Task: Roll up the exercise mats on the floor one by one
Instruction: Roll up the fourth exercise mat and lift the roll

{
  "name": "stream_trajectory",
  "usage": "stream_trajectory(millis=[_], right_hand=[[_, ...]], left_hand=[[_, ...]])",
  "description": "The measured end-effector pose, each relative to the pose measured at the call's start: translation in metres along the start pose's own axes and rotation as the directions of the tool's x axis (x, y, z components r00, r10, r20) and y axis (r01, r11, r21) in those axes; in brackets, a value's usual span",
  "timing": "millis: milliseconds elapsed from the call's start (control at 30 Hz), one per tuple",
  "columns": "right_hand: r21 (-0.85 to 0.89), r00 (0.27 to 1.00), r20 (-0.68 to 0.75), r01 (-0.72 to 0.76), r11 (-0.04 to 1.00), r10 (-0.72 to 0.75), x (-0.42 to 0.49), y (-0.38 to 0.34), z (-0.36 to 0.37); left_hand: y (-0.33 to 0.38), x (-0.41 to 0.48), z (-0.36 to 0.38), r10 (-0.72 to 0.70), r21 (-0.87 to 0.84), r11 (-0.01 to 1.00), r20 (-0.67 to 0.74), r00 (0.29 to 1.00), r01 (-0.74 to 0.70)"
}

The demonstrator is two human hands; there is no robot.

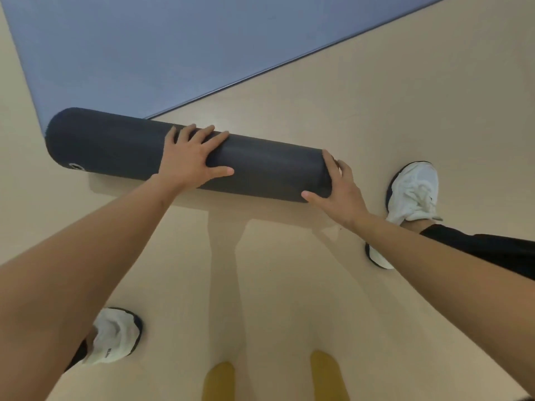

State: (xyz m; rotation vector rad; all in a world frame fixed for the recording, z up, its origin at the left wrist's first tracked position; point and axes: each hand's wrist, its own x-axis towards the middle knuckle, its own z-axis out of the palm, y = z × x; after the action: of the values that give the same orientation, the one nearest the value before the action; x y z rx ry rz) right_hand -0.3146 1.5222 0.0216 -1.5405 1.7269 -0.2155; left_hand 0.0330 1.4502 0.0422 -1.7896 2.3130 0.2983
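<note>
**A:** Which step is in hand?

**B:** The dark rolled mat [121, 146] looks fully wound. It lies on the floor [405, 96], directly under the left grip [194, 157], which rests flat on top with its fingers spread and straight, clamped on nothing. The right grip [338, 186] presses open-palmed against the roll's end face; I'd judge it is squaring the layers.

**A:** And next?

**B:** Beyond the left grip's fingertips the blue mat [144, 53] lies flat, its corner meeting the roll. Probably set the roll aside, then start the blue mat with a tight, even first turn.

**A:** Any writing?

**B:** Only a small white ring mark [75, 166] on the roll, well to the left of the left grip. It is too small to read.
</note>
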Motion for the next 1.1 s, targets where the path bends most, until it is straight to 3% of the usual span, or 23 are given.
stream_trajectory(millis=[67, 167, 467, 600, 833, 1100], right_hand=[[0.142, 0.995, -0.065, -0.062, 0.988, 0.072, 0.003, -0.008, 0.006], [0.234, 0.985, -0.105, -0.113, 0.966, 0.140, 0.021, -0.018, 0.009], [0.222, 0.986, -0.088, -0.121, 0.968, 0.143, 0.017, -0.026, -0.008], [0.245, 0.983, -0.046, -0.160, 0.956, 0.176, -0.009, -0.038, -0.009], [0.461, 0.947, 0.085, -0.313, 0.830, 0.310, -0.053, -0.107, -0.030], [0.503, 0.969, 0.142, -0.245, 0.829, 0.201, -0.119, -0.197, -0.058]], left_hand=[[0.017, -0.002, 0.004, -0.164, -0.108, 0.982, -0.067, 0.984, 0.157], [0.056, -0.008, 0.014, -0.282, -0.217, 0.942, -0.101, 0.954, 0.256], [0.140, -0.050, 0.042, -0.270, -0.476, 0.846, 0.004, 0.963, 0.239], [0.155, -0.077, 0.034, -0.249, -0.396, 0.887, 0.022, 0.968, 0.237], [0.121, -0.117, -0.029, -0.102, -0.295, 0.949, 0.050, 0.994, 0.112], [0.090, -0.200, -0.116, -0.133, -0.310, 0.942, 0.005, 0.991, 0.128]])
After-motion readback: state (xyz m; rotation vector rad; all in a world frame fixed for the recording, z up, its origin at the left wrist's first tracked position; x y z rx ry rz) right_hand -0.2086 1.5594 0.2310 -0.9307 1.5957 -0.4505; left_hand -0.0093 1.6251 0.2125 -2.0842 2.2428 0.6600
